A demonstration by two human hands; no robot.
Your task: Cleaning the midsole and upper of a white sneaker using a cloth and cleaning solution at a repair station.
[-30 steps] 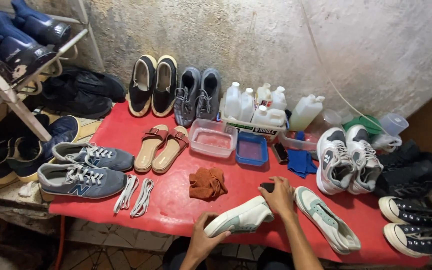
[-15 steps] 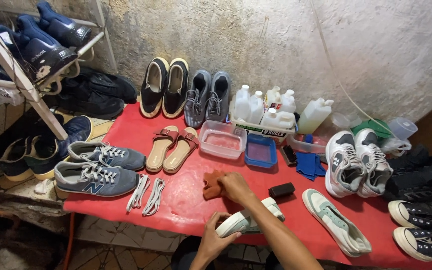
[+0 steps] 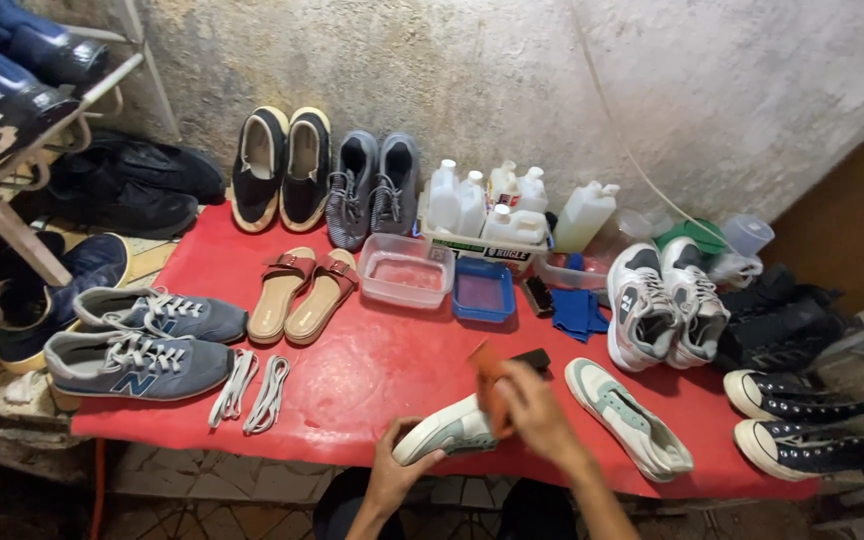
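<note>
My left hand [image 3: 392,471] grips the toe of a white sneaker [image 3: 446,428] at the near edge of the red table [image 3: 382,372]. My right hand [image 3: 535,408] holds a rust-brown cloth [image 3: 490,382] against the sneaker's heel end; the hand is blurred. A black brush [image 3: 532,358] lies just beyond that hand. The sneaker's mate [image 3: 627,414], white with pale green trim, lies to the right.
Blue-grey sneakers [image 3: 142,340] and loose laces [image 3: 250,390] lie at left. Sandals [image 3: 302,294], a clear tub [image 3: 407,271], a blue tray [image 3: 482,291], white bottles [image 3: 487,208] and more shoes line the back. Black high-tops [image 3: 807,420] sit at right.
My right hand picked the brown cloth up off the table and brought it to the white sneaker. The brush it set down stays on the table. The camera view shifted.
</note>
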